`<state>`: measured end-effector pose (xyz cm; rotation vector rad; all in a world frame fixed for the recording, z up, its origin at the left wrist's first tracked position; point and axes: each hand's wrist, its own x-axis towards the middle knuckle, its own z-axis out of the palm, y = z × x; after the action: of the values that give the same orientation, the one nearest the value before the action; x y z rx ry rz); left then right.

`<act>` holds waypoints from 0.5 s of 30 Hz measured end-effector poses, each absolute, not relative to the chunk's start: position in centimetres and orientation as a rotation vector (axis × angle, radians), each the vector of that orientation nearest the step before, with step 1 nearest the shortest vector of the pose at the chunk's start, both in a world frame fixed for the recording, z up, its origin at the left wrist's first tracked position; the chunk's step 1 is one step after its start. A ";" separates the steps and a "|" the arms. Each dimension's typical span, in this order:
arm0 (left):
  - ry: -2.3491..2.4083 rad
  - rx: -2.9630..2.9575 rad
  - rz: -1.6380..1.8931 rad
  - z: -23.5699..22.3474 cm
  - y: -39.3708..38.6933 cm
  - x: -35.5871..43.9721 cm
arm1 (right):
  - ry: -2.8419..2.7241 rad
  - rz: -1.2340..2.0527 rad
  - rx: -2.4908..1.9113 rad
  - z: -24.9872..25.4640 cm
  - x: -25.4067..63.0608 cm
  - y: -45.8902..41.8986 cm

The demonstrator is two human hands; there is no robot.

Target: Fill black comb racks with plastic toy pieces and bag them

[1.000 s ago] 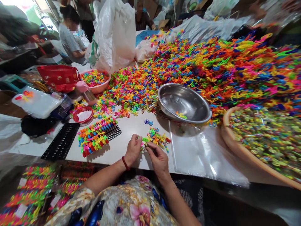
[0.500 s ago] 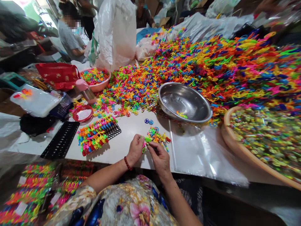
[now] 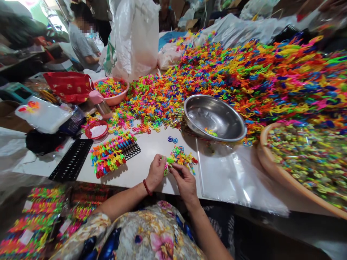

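Pieces (image 3: 171,159), green and pink, stay pinched between left hand (image 3: 156,174) and right hand (image 3: 186,182), as before.

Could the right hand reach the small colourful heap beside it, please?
Probably yes: the heap lies beyond the right hand with nothing visible between, though that hand is busy with a green piece.

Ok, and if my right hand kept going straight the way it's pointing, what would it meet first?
Your right hand would probably meet the green piece at its fingertips first, then your left hand, though depth there is unclear.
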<state>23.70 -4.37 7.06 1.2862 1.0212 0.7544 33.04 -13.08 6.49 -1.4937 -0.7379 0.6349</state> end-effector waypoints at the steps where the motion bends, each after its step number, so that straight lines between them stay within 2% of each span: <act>1: 1.026 1.286 0.758 7.0 -4.4 23.7 | -0.720 0.650 -1.493 6.4 33.0 -13.1; 15: 1.087 1.403 0.696 6.6 -3.4 23.6 | -0.997 0.486 -1.488 7.2 33.3 -13.1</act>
<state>23.56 -3.45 6.61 1.4026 1.0873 0.6963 33.27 -13.09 7.15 -1.4882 -0.9971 0.4856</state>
